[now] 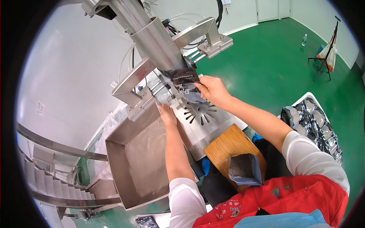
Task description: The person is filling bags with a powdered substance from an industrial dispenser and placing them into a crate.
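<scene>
A dark printed pouch (186, 79) hangs at the lower end of the steel filling tube (161, 47), its top edge up against the tube. My right hand (213, 90) pinches the pouch's right side, thumb and fingers closed on it. Lower and to the left, my left hand (167, 114) rests at the edge of the slotted metal plate (213, 127), fingers stretched forward, apart from the pouch. Clamp bars (146, 102) flank the tube on either side. A second pouch (245, 169), its mouth open and grey powder inside, stands on a wooden board (232, 144) over my lap.
A steel bin (114, 152) of pale grey powder sits left of the plate. At right, a white tray (310, 95) holds several filled pouches. Curved metal rails (64, 142) run at far left. A tripod (325, 60) and a bottle (304, 40) stand on the green floor.
</scene>
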The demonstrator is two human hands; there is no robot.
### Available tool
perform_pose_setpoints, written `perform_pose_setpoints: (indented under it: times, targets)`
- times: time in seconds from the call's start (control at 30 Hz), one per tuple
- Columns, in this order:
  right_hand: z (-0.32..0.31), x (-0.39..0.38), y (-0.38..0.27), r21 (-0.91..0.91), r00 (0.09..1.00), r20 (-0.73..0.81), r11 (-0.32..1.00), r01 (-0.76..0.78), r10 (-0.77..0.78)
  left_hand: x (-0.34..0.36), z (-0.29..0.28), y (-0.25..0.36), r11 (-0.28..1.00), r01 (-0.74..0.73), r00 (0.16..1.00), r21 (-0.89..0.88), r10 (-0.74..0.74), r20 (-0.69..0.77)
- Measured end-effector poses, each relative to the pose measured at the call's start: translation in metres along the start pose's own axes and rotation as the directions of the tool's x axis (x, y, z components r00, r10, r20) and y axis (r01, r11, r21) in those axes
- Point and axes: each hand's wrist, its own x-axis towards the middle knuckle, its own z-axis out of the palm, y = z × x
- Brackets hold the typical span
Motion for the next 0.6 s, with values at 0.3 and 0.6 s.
perform_pose_setpoints:
  times: [0.3, 0.6]
  targets:
    - [-0.096, -0.152, 0.006, -0.431, 0.851, 0.377, 0.883, -0.188, 0.365, -0.324, 0.028, 0.102, 0.793, -0.024, 0.968, 0.609, -0.135, 0.213]
    - [-0.090, -0.256, -0.049, -0.091, 0.559, 0.504, 0.684, -0.724, 0.659, -0.466, 0.052, 0.077, 0.899, 0.035, 0.963, 0.437, -0.146, 0.225]
